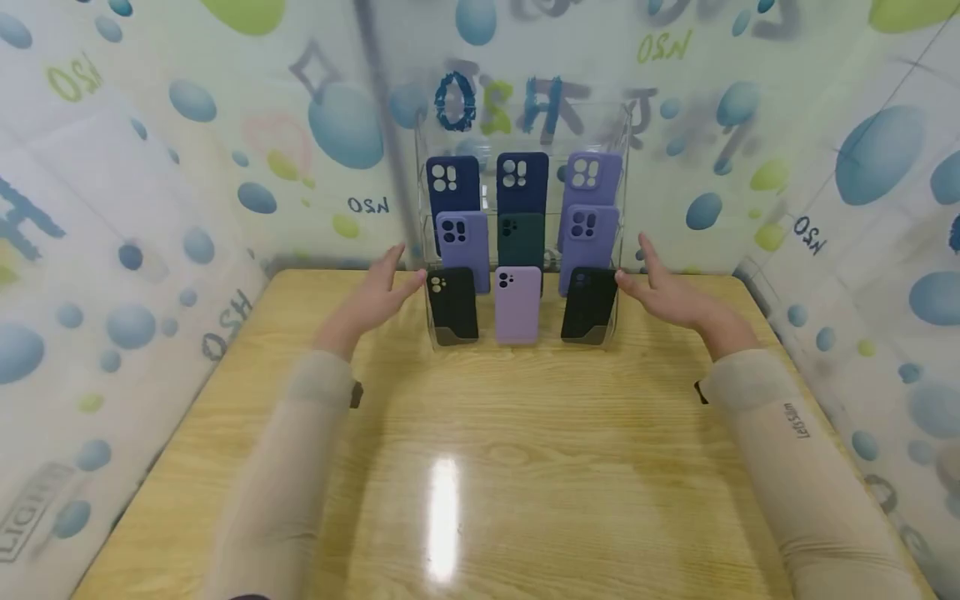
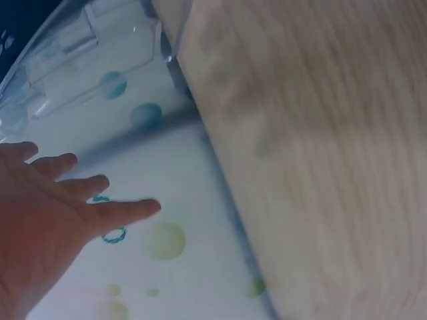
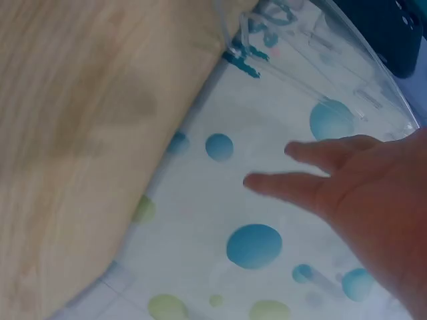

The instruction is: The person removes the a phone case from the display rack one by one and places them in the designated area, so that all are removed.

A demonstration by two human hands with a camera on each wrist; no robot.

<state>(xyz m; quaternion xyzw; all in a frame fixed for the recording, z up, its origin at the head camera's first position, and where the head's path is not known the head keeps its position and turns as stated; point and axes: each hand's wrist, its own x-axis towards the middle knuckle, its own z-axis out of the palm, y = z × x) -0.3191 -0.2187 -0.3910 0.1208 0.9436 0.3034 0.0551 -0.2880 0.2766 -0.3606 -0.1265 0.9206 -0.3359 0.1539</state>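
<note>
A clear acrylic display stand (image 1: pixel 456 337) stands at the table's back edge, carrying several phone cases in three tiers. On top are two navy cases (image 1: pixel 522 187) and a lavender case (image 1: pixel 613 179). A dark green case (image 1: pixel 521 242) sits between lavender ones in the middle tier. Below, a pink-lilac case (image 1: pixel 517 307) has a black case (image 1: pixel 453 304) on its left and another black case (image 1: pixel 588 304) on its right. My left hand (image 1: pixel 375 296), fingers extended, has its thumb tip right at the stand's left side. Opposite, my right hand (image 1: pixel 667 298) spreads its fingers, thumb at the right side.
The wooden table (image 1: pixel 517 442) stretches toward me from the stand. A white covering (image 1: pixel 345 233) printed with blue and green spots rises close behind and on both sides.
</note>
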